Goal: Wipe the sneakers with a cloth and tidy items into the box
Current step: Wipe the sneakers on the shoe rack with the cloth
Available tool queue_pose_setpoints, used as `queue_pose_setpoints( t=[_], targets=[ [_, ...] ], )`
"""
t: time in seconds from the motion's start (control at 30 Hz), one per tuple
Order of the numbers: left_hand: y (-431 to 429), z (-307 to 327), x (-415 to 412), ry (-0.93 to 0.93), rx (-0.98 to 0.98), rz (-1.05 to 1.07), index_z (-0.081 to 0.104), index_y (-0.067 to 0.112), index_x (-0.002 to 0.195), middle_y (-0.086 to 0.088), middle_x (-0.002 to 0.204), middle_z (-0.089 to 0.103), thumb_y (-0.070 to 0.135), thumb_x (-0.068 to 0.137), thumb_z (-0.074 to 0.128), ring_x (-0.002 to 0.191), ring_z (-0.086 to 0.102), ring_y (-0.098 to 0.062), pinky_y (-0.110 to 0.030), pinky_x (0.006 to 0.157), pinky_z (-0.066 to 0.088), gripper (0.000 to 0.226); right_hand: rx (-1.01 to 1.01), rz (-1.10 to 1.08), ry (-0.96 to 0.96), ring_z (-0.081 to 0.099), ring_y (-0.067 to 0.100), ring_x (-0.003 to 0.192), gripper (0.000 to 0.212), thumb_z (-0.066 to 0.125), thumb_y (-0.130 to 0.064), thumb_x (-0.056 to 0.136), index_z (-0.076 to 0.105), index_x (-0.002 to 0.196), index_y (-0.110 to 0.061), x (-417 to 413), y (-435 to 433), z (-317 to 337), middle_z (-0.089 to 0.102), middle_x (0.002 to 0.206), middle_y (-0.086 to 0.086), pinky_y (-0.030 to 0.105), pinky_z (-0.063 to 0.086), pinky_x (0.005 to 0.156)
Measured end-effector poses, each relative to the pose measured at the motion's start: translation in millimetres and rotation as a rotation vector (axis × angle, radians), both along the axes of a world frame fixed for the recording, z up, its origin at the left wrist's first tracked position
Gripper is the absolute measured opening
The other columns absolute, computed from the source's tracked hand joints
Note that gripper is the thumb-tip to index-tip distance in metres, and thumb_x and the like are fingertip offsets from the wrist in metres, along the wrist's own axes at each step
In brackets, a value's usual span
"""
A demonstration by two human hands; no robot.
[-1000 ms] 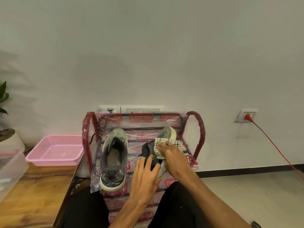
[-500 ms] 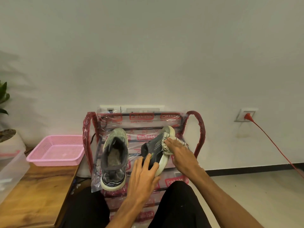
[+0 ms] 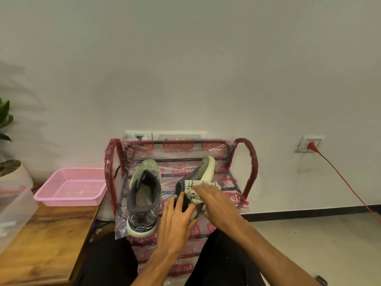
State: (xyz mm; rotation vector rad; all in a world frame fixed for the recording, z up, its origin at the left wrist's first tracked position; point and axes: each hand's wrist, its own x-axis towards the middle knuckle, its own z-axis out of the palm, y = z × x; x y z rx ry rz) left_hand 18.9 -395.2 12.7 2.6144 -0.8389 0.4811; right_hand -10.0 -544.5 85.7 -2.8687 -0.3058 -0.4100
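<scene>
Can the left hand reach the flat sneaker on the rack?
Probably yes: the flat sneaker sits just beside the left hand, nothing between them. That hand grips the tilted sneaker by its heel, so it must let go first.

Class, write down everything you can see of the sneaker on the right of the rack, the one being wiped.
The sneaker has a dark grey upper with pale lines and a cream sole. It lies tipped on its side on the plastic-wrapped rack, toe towards the wall, sole facing right. The left hand grips its heel; the right hand holds a patterned cloth against its collar.
</scene>
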Motion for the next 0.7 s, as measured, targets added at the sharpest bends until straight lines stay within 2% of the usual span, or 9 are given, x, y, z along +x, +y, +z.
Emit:
queue_pose_setpoints(
  t=[0.07, 0.13, 0.3, 0.5, 0.6, 0.7],
  targets=[
    [-2, 3, -2, -0.035, 0.037, -0.019, 0.048, 0.027, 0.103, -0.015, 0.13, 0.058, 0.035, 0.062, 0.088, 0.114, 0.056, -0.039, -0.05, 0.091, 0.052, 0.058, -0.037, -0.047, -0.016, 0.053, 0.024, 0.121, 0.055, 0.067, -0.007, 0.086, 0.048, 0.136, -0.017, 11, -8, 2, 0.057, 0.132, 0.006, 0.033, 0.044, 0.1],
    [-5, 7, -3, -0.073, 0.041, -0.028, 0.048, 0.024, 0.099, -0.018, 0.125, 0.061, 0.033, 0.058, 0.091, 0.108, 0.059, -0.041, -0.051, 0.087, 0.054, 0.06, 0.008, -0.104, -0.012, 0.051, 0.025, 0.121, 0.051, 0.061, -0.005, 0.087, 0.048, 0.135, -0.016, 20, -10, 7, 0.057, 0.132, 0.007, 0.032, 0.042, 0.097],
    [0, 6, -4, -0.056, -0.006, -0.042, 0.047, 0.027, 0.106, -0.01, 0.12, 0.061, 0.034, 0.063, 0.088, 0.116, 0.056, -0.036, -0.05, 0.091, 0.052, 0.059, 0.216, 0.006, 0.099, 0.051, 0.019, 0.112, 0.038, 0.057, -0.003, 0.085, 0.054, 0.12, -0.019, 17, 7, 12, 0.059, 0.122, 0.005, 0.033, 0.044, 0.092],
    [0, 10, -2, -0.07, 0.027, -0.044, 0.054, 0.023, 0.098, -0.015, 0.122, 0.063, 0.039, 0.056, 0.091, 0.107, 0.061, -0.037, -0.049, 0.085, 0.055, 0.058, 0.077, -0.065, 0.013, 0.056, 0.025, 0.102, 0.037, 0.056, -0.002, 0.085, 0.054, 0.119, -0.017, 34, -15, 13, 0.064, 0.113, 0.007, 0.035, 0.046, 0.081],
    [0, 11, -3, -0.072, 0.041, -0.037, 0.053, 0.023, 0.097, -0.016, 0.12, 0.064, 0.038, 0.055, 0.092, 0.106, 0.061, -0.039, -0.05, 0.086, 0.055, 0.059, 0.127, -0.068, 0.02, 0.055, 0.025, 0.1, 0.034, 0.053, 0.001, 0.084, 0.056, 0.115, -0.014, 36, -12, 13, 0.064, 0.111, 0.009, 0.032, 0.042, 0.079],
    [2, 11, -6, -0.063, 0.002, -0.035, 0.051, 0.026, 0.102, -0.011, 0.114, 0.064, 0.038, 0.058, 0.09, 0.106, 0.061, -0.037, -0.048, 0.085, 0.055, 0.06, 0.212, 0.001, 0.058, 0.052, 0.018, 0.098, 0.033, 0.056, 0.0, 0.083, 0.057, 0.111, -0.017, 30, 1, 9, 0.064, 0.109, 0.005, 0.032, 0.044, 0.081]
  ],
)
